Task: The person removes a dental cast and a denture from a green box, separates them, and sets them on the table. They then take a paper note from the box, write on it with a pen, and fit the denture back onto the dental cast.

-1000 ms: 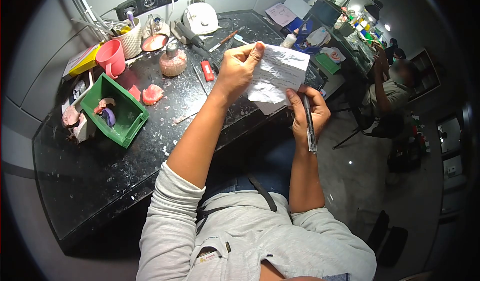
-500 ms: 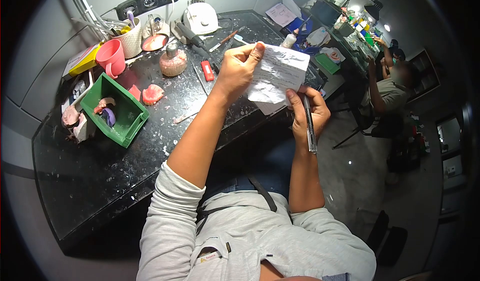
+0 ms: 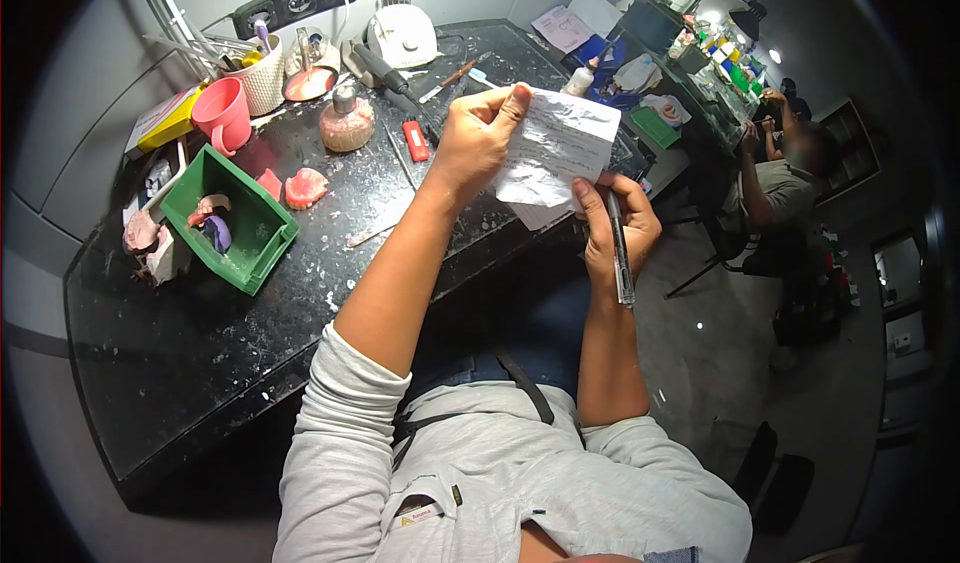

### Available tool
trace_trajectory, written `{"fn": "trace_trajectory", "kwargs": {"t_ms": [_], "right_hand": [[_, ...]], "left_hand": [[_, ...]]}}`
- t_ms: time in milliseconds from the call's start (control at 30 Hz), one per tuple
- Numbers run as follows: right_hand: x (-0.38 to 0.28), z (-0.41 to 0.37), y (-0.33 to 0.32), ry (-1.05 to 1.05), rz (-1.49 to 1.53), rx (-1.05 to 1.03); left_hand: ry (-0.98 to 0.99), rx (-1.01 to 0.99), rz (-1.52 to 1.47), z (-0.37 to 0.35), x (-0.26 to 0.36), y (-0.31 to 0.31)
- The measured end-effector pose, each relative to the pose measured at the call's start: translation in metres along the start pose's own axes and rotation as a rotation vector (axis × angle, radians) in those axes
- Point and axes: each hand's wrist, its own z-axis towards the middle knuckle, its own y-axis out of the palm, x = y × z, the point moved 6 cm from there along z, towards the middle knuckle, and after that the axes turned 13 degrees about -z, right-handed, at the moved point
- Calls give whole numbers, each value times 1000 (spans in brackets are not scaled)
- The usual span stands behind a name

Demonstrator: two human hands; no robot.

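Crumpled white handwritten paper sheet sits between left hand, pinching its upper-left edge, and right hand, pinching its lower-right corner plus a slim black-and-clear pen (long axis along right forearm).

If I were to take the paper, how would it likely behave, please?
The paper is probably light and floppy, being a thin sheet. Looking creased, it likely bends easily. It might tear if tugged, since the left hand and right hand both hold it.
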Motion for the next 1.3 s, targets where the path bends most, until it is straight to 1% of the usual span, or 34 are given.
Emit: {"fn": "trace_trajectory", "kwargs": {"t_ms": [167,233,267,333,367,467,500,533,600,667,733,800,900,933,1000,1033,1067,1100,1133,1167,1233,1300], "right_hand": [[3,1,-2,-19,-37,7],[4,2,-5,-33,-32,17],[4,3,-8,-34,-35,36],[2,6,-11,-35,-37,58],[-2,8,-14,-37,5,82],[-1,14,-23,-34,66,104],[-1,16,-24,-28,82,88],[0,17,-25,-23,97,71],[0,18,-27,-20,103,70],[-3,18,-28,-10,124,74],[-5,18,-30,-23,112,74],[-8,18,-32,-35,99,74],[-11,17,-34,-20,101,63],[-13,16,-33,-11,69,35],[-16,13,-35,-2,37,9],[-13,10,-28,78,55,-145],[-9,6,-21,156,73,-299],[-5,2,-15,192,96,-442],[-2,-1,-11,214,82,-493],[-2,-3,-10,218,54,-495],[-1,-5,-9,222,25,-501],[-1,-6,-7,245,17,-535]], "left_hand": [[-3,4,8,-1,3,0],[-50,-112,-6,-2,8,7],[-49,-113,-5,-3,7,7],[498,-458,-99,-16,38,26],[497,-461,-100,-17,38,25],[-381,-367,-155,-14,-7,22],[-338,-365,-148,-13,-11,23],[-340,-368,-148,-13,-17,24],[-229,-378,-189,-9,-19,25],[-261,-406,-174,-8,-24,21],[-303,-322,-246,-6,-24,18],[-280,-326,-234,-4,-24,13],[-206,-221,-214,0,-18,8],[-207,-221,-214,1,-18,7],[9,-83,-55,8,-5,0],[-22,-41,5,8,-2,-6],[-19,13,-56,7,1,-9],[33,39,-47,8,5,-13],[86,65,-38,10,9,-16],[87,65,-38,11,9,-19],[184,84,23,11,13,-25],[201,106,48,11,14,-28]]}}
